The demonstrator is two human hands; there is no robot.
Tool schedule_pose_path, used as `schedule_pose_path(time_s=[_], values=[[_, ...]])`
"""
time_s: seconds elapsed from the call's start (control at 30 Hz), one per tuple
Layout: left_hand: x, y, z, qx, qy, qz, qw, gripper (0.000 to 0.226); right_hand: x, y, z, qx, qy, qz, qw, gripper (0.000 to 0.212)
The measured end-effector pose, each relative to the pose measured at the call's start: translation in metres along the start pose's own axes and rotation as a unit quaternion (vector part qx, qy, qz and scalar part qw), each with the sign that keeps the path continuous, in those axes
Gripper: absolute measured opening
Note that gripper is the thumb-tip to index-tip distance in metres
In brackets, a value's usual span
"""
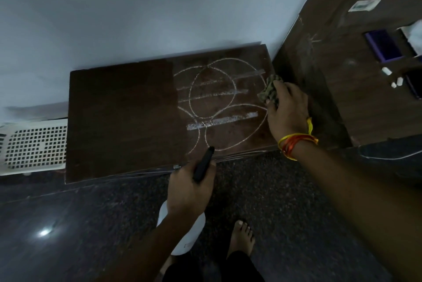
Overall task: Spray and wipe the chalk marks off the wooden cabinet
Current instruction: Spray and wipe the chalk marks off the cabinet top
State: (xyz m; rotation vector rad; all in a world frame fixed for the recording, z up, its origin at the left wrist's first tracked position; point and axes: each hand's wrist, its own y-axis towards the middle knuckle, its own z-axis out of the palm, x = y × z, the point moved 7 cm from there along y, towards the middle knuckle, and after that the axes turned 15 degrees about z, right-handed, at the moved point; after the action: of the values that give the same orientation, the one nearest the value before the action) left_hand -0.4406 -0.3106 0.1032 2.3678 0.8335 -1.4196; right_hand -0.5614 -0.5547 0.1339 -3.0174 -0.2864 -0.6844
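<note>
The dark wooden cabinet point(118, 117) stands against a pale wall, seen from above. White chalk marks point(219, 101), overlapping circles and several thick bars, cover the right half of its top; the left half is bare. My right hand point(286, 110) presses a green patterned cloth point(270, 90) on the top's right edge, beside the circles. My left hand point(189, 188) grips a spray bottle point(203, 165) by its black head, the nozzle aimed at the lower circles; its white body hangs below my wrist.
A taller dark wooden surface point(338, 58) rises at the right, carrying a purple box point(383, 45) and small white chalk pieces point(392, 77). A white perforated grille point(34, 144) sits left of the cabinet. Dark speckled floor and my bare foot point(242, 238) lie below.
</note>
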Motion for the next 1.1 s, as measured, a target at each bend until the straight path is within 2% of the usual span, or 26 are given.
schedule_pose_path(time_s=[0.17,0.3,0.57,0.77,1.1], values=[[0.012,0.003,-0.030,-0.068,-0.033,-0.053,0.996,0.041,0.021,-0.021,0.016,0.031,0.017,0.001,0.999,0.049],[0.013,0.011,-0.048,-0.111,-0.051,-0.063,0.990,0.040,0.040,-0.039,0.027,0.047,0.027,-0.007,0.998,0.048],[0.026,-0.002,-0.065,-0.155,-0.042,-0.088,0.983,0.043,0.059,-0.047,0.033,0.060,0.044,-0.012,0.997,0.048],[0.035,-0.031,-0.052,-0.135,-0.023,-0.102,0.985,0.043,0.050,-0.040,0.027,0.050,0.036,0.000,0.998,0.048],[0.005,-0.044,0.018,-0.026,-0.055,-0.075,0.995,0.039,-0.001,-0.015,0.006,0.014,0.023,0.056,0.998,0.049]])
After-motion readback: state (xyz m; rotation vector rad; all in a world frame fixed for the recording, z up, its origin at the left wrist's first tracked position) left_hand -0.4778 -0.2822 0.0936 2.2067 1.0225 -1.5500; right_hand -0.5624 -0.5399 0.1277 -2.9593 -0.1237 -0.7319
